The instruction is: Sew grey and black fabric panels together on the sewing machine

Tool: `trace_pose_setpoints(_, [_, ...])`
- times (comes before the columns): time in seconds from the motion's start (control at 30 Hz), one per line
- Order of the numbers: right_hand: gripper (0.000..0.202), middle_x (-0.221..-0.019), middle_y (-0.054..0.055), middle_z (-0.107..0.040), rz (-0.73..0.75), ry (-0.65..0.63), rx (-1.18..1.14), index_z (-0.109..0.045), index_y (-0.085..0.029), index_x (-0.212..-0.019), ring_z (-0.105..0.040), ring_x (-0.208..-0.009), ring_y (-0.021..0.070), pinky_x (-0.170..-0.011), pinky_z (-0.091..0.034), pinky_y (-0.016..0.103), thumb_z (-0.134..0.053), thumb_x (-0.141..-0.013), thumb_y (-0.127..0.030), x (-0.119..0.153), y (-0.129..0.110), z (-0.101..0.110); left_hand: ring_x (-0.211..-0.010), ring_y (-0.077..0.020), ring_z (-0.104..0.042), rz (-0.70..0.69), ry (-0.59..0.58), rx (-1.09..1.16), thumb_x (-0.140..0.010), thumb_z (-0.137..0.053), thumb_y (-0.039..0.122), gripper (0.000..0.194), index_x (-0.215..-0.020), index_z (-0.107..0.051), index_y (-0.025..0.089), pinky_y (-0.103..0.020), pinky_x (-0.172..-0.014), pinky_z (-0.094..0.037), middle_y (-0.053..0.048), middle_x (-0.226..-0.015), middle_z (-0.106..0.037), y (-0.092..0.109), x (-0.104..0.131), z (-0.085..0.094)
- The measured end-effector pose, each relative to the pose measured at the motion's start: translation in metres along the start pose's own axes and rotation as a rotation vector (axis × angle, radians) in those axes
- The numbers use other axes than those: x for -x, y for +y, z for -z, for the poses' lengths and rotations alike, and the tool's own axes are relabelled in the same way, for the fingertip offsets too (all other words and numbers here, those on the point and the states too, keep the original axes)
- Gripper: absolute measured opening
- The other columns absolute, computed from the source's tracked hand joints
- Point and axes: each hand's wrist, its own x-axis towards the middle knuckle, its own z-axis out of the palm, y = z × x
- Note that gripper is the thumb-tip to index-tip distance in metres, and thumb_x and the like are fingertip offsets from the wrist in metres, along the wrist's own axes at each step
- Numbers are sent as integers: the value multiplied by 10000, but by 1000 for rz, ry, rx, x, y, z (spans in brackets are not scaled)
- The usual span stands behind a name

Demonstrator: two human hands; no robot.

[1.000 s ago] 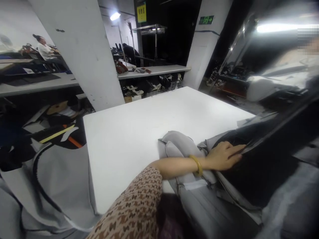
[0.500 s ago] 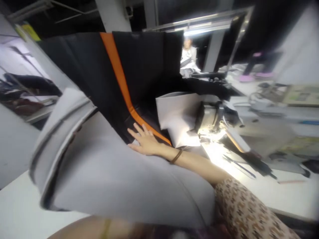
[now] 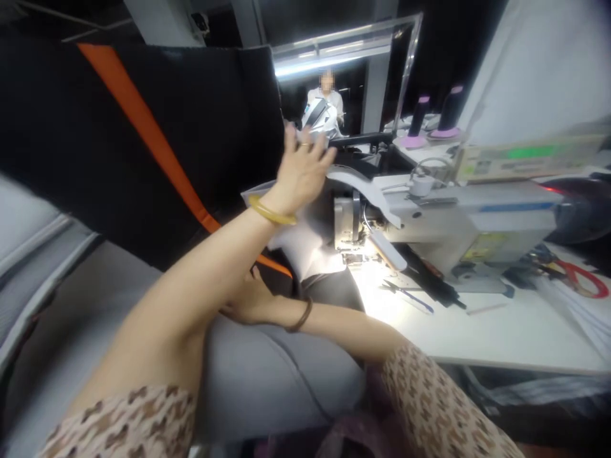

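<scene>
My left hand (image 3: 305, 168), with a yellow bangle at its wrist, reaches across and up, fingers spread and nothing gripped. It is in front of the upper edge of a pale grey flap (image 3: 305, 245) and the edge of a large black panel (image 3: 219, 114) with an orange strip (image 3: 147, 130). Under my left forearm, my right hand (image 3: 252, 299) rests on the bulky grey fabric (image 3: 272, 375); most of its fingers are hidden. The flap reaches the lit needle area of a sewing machine (image 3: 429, 222).
On the white table (image 3: 458, 331) lie a blue-handled tool (image 3: 415, 301) and red-handled scissors (image 3: 582, 280). Black thread cones (image 3: 420, 117) stand behind the machine. Farther back, a person (image 3: 327, 105) sits under a tube light (image 3: 334, 60).
My left arm has come up from the bottom edge and crossed over my right. My right hand, flat and spread before, is now largely covered. The view has swung right; the fabric appears farther left.
</scene>
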Motion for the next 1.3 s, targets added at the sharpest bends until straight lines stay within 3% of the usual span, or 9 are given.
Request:
trace_pose_setpoints(0.2, [410, -1520, 69, -282, 47, 58, 93, -389, -248, -1391, -241, -1374, 375, -951, -427, 618, -271, -1003, -313, 13, 13, -11, -1402, -276, -195, 259, -117, -8, -963, -180, 273, 469, -1226, -548, 146, -589, -1110, -179, -106, -1257, -568, -54, -15, -67])
trace_pose_setpoints(0.3, [398, -1460, 86, -389, 150, -35, 91, -445, -206, -1353, -381, -1311, 293, -978, -456, 497, -381, -975, -316, 26, 21, 6, -1449, -180, 16, 231, -93, 74, -975, -109, 282, 487, -1425, -295, 259, -561, -1158, -62, 36, -1504, -323, -60, 11, -84])
trace_pose_setpoints(0.37, [329, -1350, 84, -519, 314, -187, 82, -566, -149, -1221, -490, -1222, 202, -994, -452, 356, -371, -972, -235, 53, 38, 32, -1446, -187, 106, 187, -68, 52, -989, -65, 272, 497, -1482, -120, 275, -566, -1161, 18, 56, -1583, -71, -54, 31, -91])
trace_pose_setpoints(0.43, [359, -1278, 102, -572, 266, -128, 86, -572, -108, -1215, -523, -1178, 187, -961, -460, 326, -339, -945, -143, 95, 68, 58, -1447, -237, 119, 86, -46, -11, -999, -52, 266, 505, -1504, -55, 244, -559, -1161, 35, -17, -1588, 35, -41, 48, -97])
trace_pose_setpoints(0.53, [426, -1231, 129, -588, 1, -40, 138, -559, -106, -1240, -573, -1062, 207, -881, -478, 346, -411, -841, -85, 167, 116, 79, -1449, -299, -79, -97, -128, -19, -1000, -87, 265, 509, -1473, -261, 198, -576, -1154, -65, -91, -1558, -143, -10, 68, -107])
trace_pose_setpoints(0.63, [521, -1182, 138, -598, -54, -106, 270, -511, -114, -1312, -564, -1000, 214, -757, -456, 312, -449, -795, -89, 210, 137, 74, -1226, -308, -462, -315, -422, 97, -967, -100, 193, 526, -1263, -533, 144, -525, -951, -406, -142, -1290, -502, 33, 90, -117])
trace_pose_setpoints(0.77, [471, -861, 78, -619, -31, -316, 388, -515, -141, -1317, -519, -793, 183, -627, -346, 282, -444, -852, -150, 208, 133, 60, -928, -241, -571, -468, -676, 200, -921, -246, 140, 361, -1030, -590, 144, -351, -690, -474, -132, -993, -579, 68, 120, -131])
trace_pose_setpoints(1.03, [458, -984, 132, -565, 66, -350, 439, -519, -105, -1300, -476, -845, 225, -684, -356, 336, -439, -860, -202, 198, 140, 49, -1173, -287, -446, -272, -774, 59, -930, -233, 164, 357, -1163, -499, 112, -398, -856, -440, -161, -1266, -464, 44, 127, -120])
trace_pose_setpoints(1.3, [578, -1333, 212, -445, 122, -225, 353, -405, -71, -1390, -415, -1200, 334, -914, -398, 487, -431, -815, -122, 209, 148, 26, -1389, -219, -120, -365, -782, 134, -953, 43, 145, 572, -1331, -385, 111, -509, -1172, 3, -70, -1500, -261, 32, 122, -116])
